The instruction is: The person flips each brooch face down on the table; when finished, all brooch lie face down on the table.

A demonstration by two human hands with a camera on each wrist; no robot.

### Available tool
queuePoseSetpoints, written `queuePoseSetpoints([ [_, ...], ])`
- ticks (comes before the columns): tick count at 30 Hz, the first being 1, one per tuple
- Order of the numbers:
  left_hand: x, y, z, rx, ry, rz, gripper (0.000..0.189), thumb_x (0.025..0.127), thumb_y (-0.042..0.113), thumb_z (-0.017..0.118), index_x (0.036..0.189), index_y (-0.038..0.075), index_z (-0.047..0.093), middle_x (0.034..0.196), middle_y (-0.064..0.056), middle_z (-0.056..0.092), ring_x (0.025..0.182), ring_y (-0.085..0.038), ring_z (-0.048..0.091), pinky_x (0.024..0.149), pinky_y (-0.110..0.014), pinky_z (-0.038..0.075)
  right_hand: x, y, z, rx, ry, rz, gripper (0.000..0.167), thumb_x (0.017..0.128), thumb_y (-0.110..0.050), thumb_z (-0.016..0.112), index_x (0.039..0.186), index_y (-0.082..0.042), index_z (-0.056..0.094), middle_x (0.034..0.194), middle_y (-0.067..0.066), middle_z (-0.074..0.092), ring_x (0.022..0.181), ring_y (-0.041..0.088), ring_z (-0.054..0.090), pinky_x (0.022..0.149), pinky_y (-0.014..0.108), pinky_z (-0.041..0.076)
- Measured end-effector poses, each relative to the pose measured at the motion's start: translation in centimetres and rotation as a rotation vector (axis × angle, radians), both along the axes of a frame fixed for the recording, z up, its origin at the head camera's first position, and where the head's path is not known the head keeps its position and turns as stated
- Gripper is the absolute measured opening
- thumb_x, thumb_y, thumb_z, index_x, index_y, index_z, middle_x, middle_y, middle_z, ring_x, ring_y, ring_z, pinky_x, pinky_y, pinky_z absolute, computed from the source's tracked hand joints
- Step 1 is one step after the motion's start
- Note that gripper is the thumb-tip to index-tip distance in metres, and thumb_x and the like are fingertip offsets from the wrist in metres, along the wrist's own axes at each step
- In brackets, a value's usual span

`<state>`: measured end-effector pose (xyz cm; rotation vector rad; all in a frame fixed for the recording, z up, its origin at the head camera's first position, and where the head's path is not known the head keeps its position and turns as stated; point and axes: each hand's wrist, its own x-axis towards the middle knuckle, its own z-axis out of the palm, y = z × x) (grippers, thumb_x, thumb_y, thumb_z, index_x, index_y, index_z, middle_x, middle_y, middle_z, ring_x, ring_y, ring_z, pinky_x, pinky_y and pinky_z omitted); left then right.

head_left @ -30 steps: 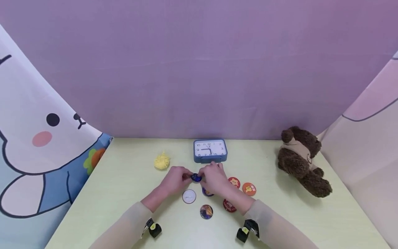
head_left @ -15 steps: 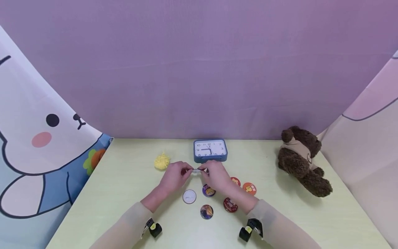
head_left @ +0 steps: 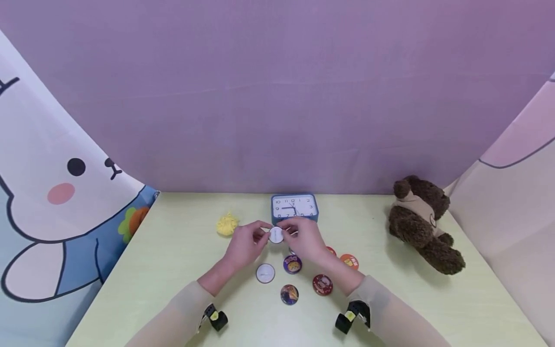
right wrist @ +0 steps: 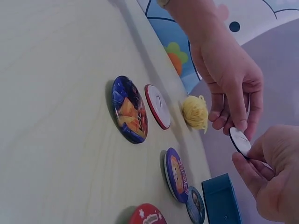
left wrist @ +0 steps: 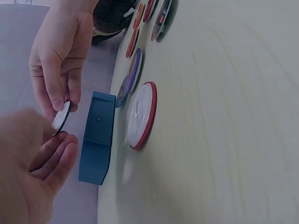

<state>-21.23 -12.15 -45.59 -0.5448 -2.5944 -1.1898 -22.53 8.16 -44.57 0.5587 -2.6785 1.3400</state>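
Between both hands, above the table in front of the clock, is a round pin-back badge [head_left: 276,234], its white back and pin facing the head camera. The left hand [head_left: 246,245] pinches its left edge with thumb and fingers. Its right edge is pinched by the right hand [head_left: 305,241]. Just below the hands lie a red-rimmed badge [head_left: 265,273] with its back up and a purple badge [head_left: 292,264] with its picture up. A blue badge [right wrist: 195,205], beside the purple one, is mostly hidden by the right hand in the head view.
A blue alarm clock [head_left: 294,207] stands behind the hands, with a yellow yarn ball [head_left: 227,224] to its left. Nearer lie a dark picture badge [head_left: 289,294], a red badge [head_left: 323,285] and an orange badge [head_left: 349,261]. A brown teddy bear [head_left: 420,226] lies at right.
The held badge has turned over: its blue face showed first, then its edge, and now its white back. Both hands have risen slightly towards the clock, uncovering the purple badge.
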Motion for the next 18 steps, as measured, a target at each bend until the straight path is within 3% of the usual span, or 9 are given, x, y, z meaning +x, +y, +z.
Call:
queuePoseSetpoints([
  [7,-0.1,-0.2,-0.2,0.021,-0.067,-0.066,0.040,0.083,0.003,0.086,0.122,-0.002,0.076,0.088,-0.010,0.081,0.074,-0.015,0.076,0.068,-0.017,0.061,0.0,0.1,0.0,0.002,-0.046,0.040,0.024,0.096,-0.002,0.074,0.118,-0.007,0.079,0.110,0.009,0.076,0.096,0.021,0.075,0.077,0.021,0.063],
  [14,-0.3,-0.5,-1.0,-0.046,-0.049,-0.057,0.032,0.083,0.001,0.087,0.114,-0.003,0.078,0.089,-0.013,0.081,0.076,-0.019,0.078,0.068,-0.016,0.060,0.1,-0.2,-0.7,0.087,-0.065,0.155,0.043,0.086,0.001,0.080,0.128,0.000,0.072,0.111,0.010,0.068,0.102,0.025,0.075,0.084,0.026,0.064],
  [18,-0.4,-0.6,-1.4,-0.088,-0.047,-0.050,0.029,0.081,0.003,0.089,0.109,-0.002,0.079,0.090,-0.012,0.080,0.078,-0.019,0.077,0.069,-0.018,0.061,0.0,-0.5,-1.0,0.152,-0.033,0.179,0.040,0.086,-0.003,0.083,0.125,-0.002,0.075,0.108,0.009,0.069,0.099,0.023,0.073,0.083,0.028,0.064],
])
